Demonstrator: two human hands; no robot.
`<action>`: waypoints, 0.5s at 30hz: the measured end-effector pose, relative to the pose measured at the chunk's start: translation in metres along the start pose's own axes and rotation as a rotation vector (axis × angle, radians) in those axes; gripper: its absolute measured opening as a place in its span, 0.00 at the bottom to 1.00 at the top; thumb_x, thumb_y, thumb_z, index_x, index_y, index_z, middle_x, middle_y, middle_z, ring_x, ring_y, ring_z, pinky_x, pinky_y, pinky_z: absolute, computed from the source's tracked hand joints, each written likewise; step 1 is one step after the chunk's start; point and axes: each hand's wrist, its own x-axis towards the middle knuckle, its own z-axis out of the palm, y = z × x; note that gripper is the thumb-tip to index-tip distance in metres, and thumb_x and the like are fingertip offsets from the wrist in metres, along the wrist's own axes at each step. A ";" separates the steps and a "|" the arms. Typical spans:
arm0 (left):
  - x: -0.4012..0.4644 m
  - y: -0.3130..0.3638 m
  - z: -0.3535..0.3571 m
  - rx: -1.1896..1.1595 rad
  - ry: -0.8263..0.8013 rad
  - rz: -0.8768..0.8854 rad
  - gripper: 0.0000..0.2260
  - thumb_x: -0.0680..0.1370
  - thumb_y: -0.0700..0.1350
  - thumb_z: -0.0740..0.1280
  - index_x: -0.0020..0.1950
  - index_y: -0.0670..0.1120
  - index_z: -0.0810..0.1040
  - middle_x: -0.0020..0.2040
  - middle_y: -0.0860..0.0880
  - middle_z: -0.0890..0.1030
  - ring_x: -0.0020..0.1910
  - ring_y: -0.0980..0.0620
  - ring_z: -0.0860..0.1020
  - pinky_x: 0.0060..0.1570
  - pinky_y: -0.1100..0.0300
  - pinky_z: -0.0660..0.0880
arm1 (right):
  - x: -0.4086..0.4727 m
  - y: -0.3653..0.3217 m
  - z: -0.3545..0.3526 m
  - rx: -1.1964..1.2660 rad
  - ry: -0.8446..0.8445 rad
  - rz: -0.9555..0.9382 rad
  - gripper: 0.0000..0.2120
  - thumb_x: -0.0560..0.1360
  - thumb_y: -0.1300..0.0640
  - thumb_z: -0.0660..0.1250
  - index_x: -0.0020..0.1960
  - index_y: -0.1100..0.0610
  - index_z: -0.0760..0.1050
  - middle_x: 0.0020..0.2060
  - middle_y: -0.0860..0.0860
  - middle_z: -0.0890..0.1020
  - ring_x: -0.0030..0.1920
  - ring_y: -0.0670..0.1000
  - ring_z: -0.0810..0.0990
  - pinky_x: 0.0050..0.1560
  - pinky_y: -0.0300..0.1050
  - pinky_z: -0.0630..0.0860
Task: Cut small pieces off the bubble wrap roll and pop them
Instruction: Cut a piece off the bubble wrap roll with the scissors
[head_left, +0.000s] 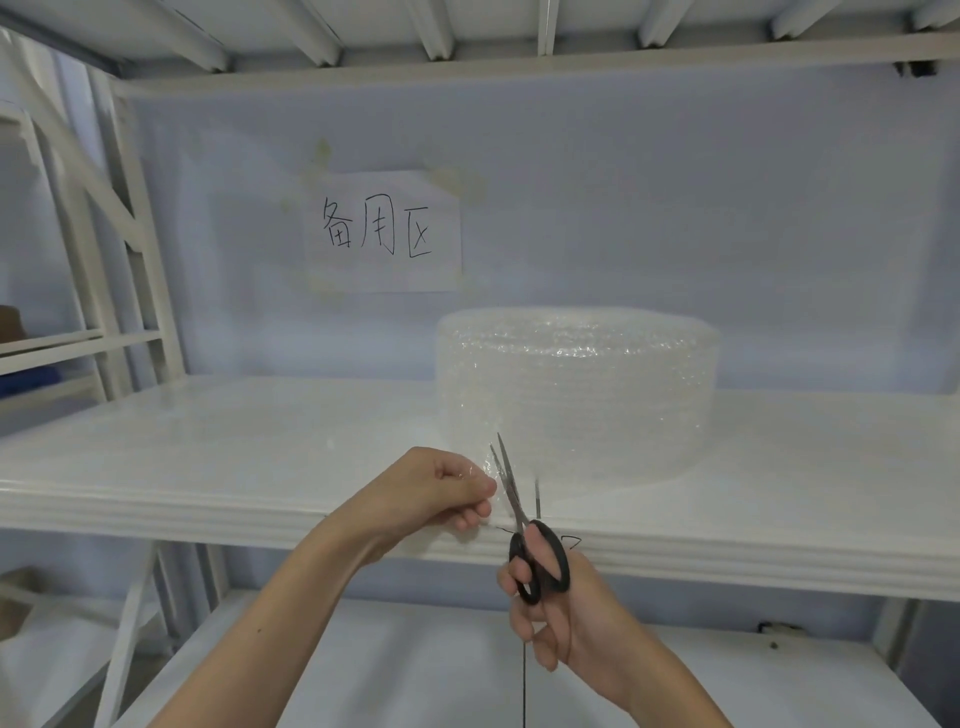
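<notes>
A wide roll of clear bubble wrap (576, 395) stands on end on the white shelf (208, 452). Its loose end hangs toward the front edge, and my left hand (441, 488) pinches that flap between thumb and fingers. My right hand (556, 608) grips black-handled scissors (535, 551) just right of the left hand. The slightly parted blades point upward into the flap of wrap beside my left fingers.
A paper sign (382, 231) with handwritten characters is taped to the pale back wall. White rack uprights (140, 249) stand at the left, with another rack behind them. A lower shelf (415, 670) lies below my arms.
</notes>
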 end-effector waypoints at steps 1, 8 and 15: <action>-0.001 0.000 0.000 0.010 -0.019 0.005 0.05 0.77 0.41 0.70 0.43 0.41 0.82 0.36 0.46 0.84 0.31 0.54 0.78 0.36 0.65 0.78 | 0.000 -0.002 0.000 -0.007 -0.012 0.010 0.22 0.71 0.38 0.67 0.38 0.58 0.69 0.34 0.50 0.75 0.25 0.50 0.72 0.16 0.38 0.66; -0.007 0.001 -0.002 0.006 -0.056 0.025 0.05 0.77 0.40 0.70 0.42 0.41 0.81 0.37 0.45 0.83 0.33 0.53 0.78 0.40 0.63 0.78 | -0.001 -0.012 0.008 -0.069 0.024 -0.025 0.19 0.67 0.40 0.67 0.37 0.57 0.69 0.32 0.50 0.74 0.22 0.48 0.69 0.16 0.34 0.61; -0.010 0.013 0.004 -0.057 0.039 0.010 0.18 0.76 0.55 0.69 0.54 0.40 0.82 0.46 0.44 0.85 0.40 0.50 0.82 0.48 0.56 0.81 | 0.001 -0.010 0.007 -0.115 0.044 -0.083 0.19 0.64 0.37 0.71 0.30 0.53 0.77 0.35 0.60 0.70 0.23 0.50 0.68 0.17 0.36 0.65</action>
